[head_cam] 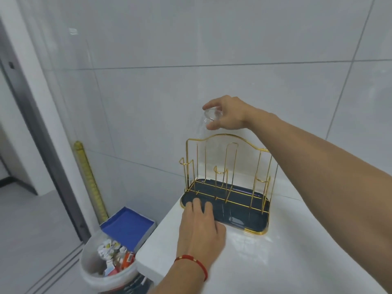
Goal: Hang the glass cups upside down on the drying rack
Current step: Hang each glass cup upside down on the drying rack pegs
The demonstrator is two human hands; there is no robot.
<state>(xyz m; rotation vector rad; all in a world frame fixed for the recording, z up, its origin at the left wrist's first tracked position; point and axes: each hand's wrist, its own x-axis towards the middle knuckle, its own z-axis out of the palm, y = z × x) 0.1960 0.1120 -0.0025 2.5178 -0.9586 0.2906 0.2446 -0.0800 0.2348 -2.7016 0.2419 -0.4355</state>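
A gold wire drying rack [228, 160] with a dark blue drip tray [244, 217] stands on the white counter [265, 262] against the tiled wall. My right hand [227, 113] holds a clear glass cup [206, 119] upside down by its base, just above the rack's top left. The cup is blurred and its mouth points down toward the left prongs. My left hand [200, 228] lies flat on the tray's front left edge, fingers apart, pressing on it. No cups hang on the rack's prongs.
A white bin [106, 266] full of rubbish sits on the floor left of the counter, with a blue box [127, 225] behind it. A yellow strip [89, 179] leans in the wall corner. A door frame [42, 134] runs down the left side.
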